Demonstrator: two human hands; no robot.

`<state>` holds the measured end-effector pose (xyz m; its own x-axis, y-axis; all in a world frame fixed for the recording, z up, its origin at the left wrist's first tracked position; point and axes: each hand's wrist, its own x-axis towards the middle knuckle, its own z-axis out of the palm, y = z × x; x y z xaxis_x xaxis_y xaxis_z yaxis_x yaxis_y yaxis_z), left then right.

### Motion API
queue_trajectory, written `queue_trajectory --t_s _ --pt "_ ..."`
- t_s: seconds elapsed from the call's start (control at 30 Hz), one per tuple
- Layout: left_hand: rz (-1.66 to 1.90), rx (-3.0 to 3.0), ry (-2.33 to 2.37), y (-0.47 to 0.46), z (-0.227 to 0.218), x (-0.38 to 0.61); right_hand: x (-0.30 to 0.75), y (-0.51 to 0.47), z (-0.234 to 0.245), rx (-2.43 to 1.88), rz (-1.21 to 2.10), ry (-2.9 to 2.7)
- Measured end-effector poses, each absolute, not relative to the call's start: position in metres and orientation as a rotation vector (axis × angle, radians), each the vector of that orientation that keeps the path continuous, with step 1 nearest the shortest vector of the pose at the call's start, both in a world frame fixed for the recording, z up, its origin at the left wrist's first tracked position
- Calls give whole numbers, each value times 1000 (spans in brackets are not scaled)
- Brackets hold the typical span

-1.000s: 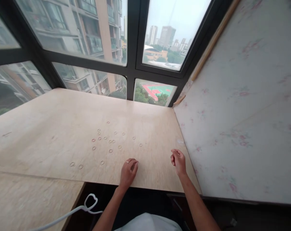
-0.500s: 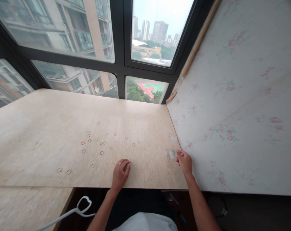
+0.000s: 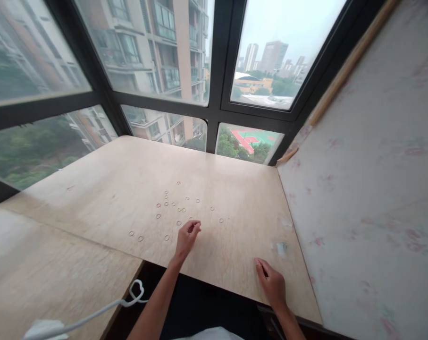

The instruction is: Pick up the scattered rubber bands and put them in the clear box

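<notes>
Many small thin rings, like rubber bands, lie scattered on the pale tabletop; one is a red ring (image 3: 159,205), and a pale ring (image 3: 140,238) lies nearer the front edge. My left hand (image 3: 187,238) is over the right side of the group, its fingers curled and thumb close to the index finger. It partly covers a ring behind it. My right hand (image 3: 272,282) is low over the front right of the table, thumb and index tips pressed together. Anything in either pinch is too small to make out. A clear plastic packet (image 3: 281,249) lies beyond my right hand.
Another clear plastic piece (image 3: 286,222) lies by the flowered wall (image 3: 362,212). Dark-framed windows (image 3: 215,113) stand behind the table (image 3: 235,189). A white cable (image 3: 93,316) loops at the lower left, over a second board (image 3: 58,278).
My view has turned left. My left hand has moved forward to the rings. My right hand has drawn away from the plastic packet, back and to the left.
</notes>
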<state>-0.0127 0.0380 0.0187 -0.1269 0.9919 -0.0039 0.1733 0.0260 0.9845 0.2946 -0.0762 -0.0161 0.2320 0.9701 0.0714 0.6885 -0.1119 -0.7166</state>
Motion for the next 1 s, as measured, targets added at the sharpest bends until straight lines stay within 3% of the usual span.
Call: queue_trajectory --t_s 0.1,0.17,0.33,0.63,1.0 --pt "1294 1263 1651 78 33 -53 296 -75 -19 -1899 510 -1508" --pt "1112 1441 1960 106 43 -85 298 -73 -18 -1906 516 -1486" --pt "865 1534 2159 164 55 -156 300 -71 -22 -1966 430 -1574" --pt "420 1837 2103 197 35 -187 300 -72 -34 -2040 294 -1668" --pt "246 2013 1938 221 32 -201 299 -73 -32 -2079 300 -1654"
